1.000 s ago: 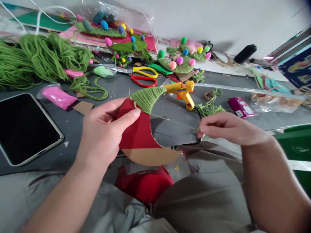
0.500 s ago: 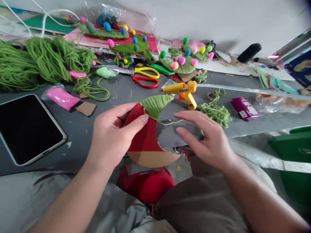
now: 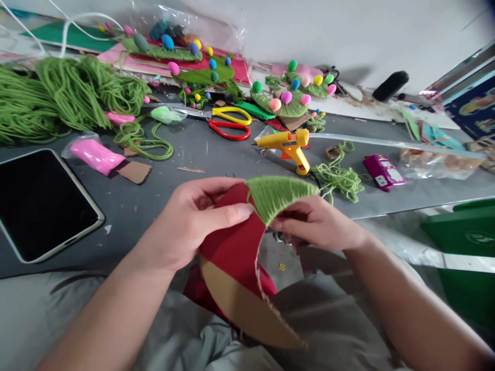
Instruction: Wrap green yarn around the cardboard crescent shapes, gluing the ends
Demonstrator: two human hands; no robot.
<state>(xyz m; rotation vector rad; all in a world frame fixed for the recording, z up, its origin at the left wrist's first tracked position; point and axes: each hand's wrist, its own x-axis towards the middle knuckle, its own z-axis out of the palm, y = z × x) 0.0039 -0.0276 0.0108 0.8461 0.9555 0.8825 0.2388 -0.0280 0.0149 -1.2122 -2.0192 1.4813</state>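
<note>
A crescent-shaped cardboard piece, red with a bare brown lower end, is held up over my lap. Green yarn is wound closely round its upper tip. My left hand pinches the cardboard at its left edge, thumb on the front by the last turns of yarn. Behind the wrapped tip is my right hand, its fingers bent and partly hidden by the tip. Whether it grips the cardboard or the loose yarn, I cannot make out. On the table beyond lies a yellow glue gun.
Scissors with red and yellow handles lie behind. Green yarn hanks and a tablet are at left. Loose yarn and a purple packet lie at right. Yarn-wrapped shapes with pompoms stand along the back.
My right hand let the stretched yarn go slack, opened, and moved left behind the wrapped tip. The crescent has tilted, its tip coming right and nearer and its brown end swinging down.
</note>
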